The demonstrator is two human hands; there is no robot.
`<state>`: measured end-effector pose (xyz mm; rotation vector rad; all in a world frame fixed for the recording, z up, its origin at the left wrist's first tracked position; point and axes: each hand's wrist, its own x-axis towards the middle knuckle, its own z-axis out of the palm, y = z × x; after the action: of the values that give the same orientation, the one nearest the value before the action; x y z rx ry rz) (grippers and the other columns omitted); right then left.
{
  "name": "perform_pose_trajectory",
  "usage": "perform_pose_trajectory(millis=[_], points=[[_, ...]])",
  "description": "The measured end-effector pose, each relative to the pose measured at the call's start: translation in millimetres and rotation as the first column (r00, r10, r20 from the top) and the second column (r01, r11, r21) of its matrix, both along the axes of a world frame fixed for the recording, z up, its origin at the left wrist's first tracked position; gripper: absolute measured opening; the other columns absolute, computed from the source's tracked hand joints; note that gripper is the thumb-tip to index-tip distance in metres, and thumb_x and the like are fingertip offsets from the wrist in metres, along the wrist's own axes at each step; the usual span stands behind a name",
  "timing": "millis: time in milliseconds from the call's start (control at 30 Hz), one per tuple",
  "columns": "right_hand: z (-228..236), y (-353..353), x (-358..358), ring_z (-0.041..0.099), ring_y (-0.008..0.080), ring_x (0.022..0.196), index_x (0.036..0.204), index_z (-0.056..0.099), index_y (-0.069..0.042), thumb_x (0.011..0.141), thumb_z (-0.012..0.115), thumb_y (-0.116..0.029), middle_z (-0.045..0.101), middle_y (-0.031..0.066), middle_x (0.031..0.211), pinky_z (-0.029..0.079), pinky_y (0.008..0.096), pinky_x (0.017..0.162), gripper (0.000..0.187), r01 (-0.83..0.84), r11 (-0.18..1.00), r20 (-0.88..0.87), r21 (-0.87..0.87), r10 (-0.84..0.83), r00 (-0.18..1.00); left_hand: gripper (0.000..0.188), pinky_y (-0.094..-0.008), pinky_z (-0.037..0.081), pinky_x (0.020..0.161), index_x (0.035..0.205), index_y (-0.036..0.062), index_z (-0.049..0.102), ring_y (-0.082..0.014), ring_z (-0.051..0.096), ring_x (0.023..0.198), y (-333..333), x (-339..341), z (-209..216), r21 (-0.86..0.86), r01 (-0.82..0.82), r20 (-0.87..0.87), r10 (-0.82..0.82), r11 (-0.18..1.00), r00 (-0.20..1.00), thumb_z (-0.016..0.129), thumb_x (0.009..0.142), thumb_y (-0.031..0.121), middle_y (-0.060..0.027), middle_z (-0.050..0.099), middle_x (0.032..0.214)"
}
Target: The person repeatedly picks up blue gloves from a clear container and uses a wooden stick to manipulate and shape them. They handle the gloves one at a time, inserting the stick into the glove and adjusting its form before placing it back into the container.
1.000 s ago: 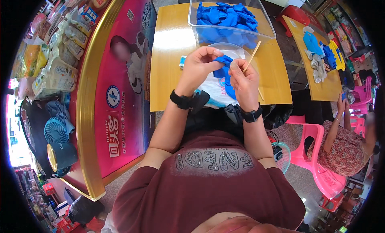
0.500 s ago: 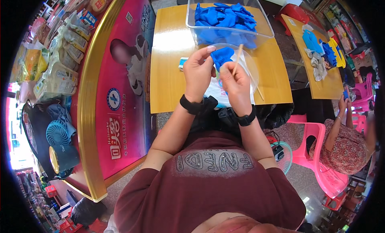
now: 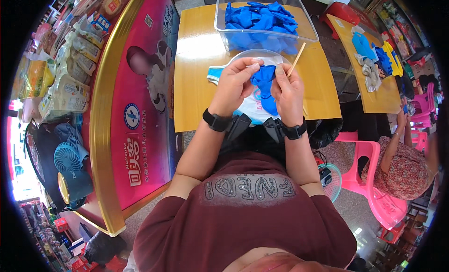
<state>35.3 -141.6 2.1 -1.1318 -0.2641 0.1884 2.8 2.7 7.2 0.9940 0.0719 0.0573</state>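
Note:
A piece of blue cloth (image 3: 263, 79) is stretched between my two hands above the near part of the table, its lower end hanging down. My left hand (image 3: 232, 88) pinches its upper left corner between thumb and fingertips. On the other side, my right hand (image 3: 288, 96) grips the cloth's right edge. A thin wooden stick (image 3: 296, 59) pokes up out of that same hand, slanting to the right. Beneath the hands lies a white cloth (image 3: 246, 106) with light-blue edging and pink print. Behind them shows the rim of a round clear plastic piece (image 3: 256, 52), partly covered.
A clear plastic bin (image 3: 266, 33) piled with blue cloth pieces stands on the far side of the wooden table (image 3: 192, 89). A pink-panelled counter (image 3: 140, 108) rises at left. To the right, a person (image 3: 397, 166) sits by a pink chair (image 3: 367, 178) and another table (image 3: 369, 96).
My right hand has moved right and turned upright, spreading the blue cloth. The stick has shifted right with it. More of the white cloth shows at left.

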Motion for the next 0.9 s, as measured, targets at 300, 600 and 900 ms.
perform_pose_trajectory(millis=[300, 600, 900], points=[[3.0, -6.1, 2.3, 0.034, 0.0018, 0.047, 0.096, 0.056, -0.004, 0.096, 0.057, -0.017, 0.044, -0.0047, 0.064, 0.024, 0.0196, 0.042, 0.013, 0.054, 0.997, -0.046, 0.048, -0.051, 0.998, 0.027, -0.0194, 0.039, 0.049, 0.114, 0.0065, 0.058, -0.0079, 0.052, 0.062, 19.9, 2.9, -10.0, -0.243, 0.349, 0.189, -0.309, 0.905, 0.932, 0.064, 0.092, 0.020, -0.0037, 0.061, 0.098], [16.3, -8.2, -3.6, 0.035, 0.0007, 0.049, 0.097, 0.057, -0.001, 0.095, 0.059, -0.021, 0.055, -0.0002, 0.073, 0.025, 0.0181, 0.043, 0.020, -0.033, 0.999, -0.071, -0.033, 0.030, 0.997, 0.026, -0.0223, 0.046, 0.058, 0.101, 0.0045, 0.065, -0.0122, 0.059, 0.067, -3.8, -2.4, 1.6, 0.628, -0.418, 0.344, 0.247, 0.657, 0.906, 0.077, 0.080, 0.016, -0.0035, 0.062, 0.081], [11.2, 2.4, -14.0, 0.057, 0.0146, 0.067, 0.096, 0.059, -0.001, 0.100, 0.047, -0.026, 0.058, 0.0058, 0.071, 0.045, 0.0292, 0.064, 0.028, -0.070, 0.839, 0.262, -0.539, 0.246, 0.933, 0.031, -0.0208, 0.033, 0.041, 0.089, 0.0071, 0.054, -0.0088, 0.046, 0.053, 26.3, 3.4, 4.5, -0.115, -0.201, -0.054, 0.196, 0.973, 0.979, 0.048, 0.100, 0.036, -0.0024, 0.052, 0.070]])
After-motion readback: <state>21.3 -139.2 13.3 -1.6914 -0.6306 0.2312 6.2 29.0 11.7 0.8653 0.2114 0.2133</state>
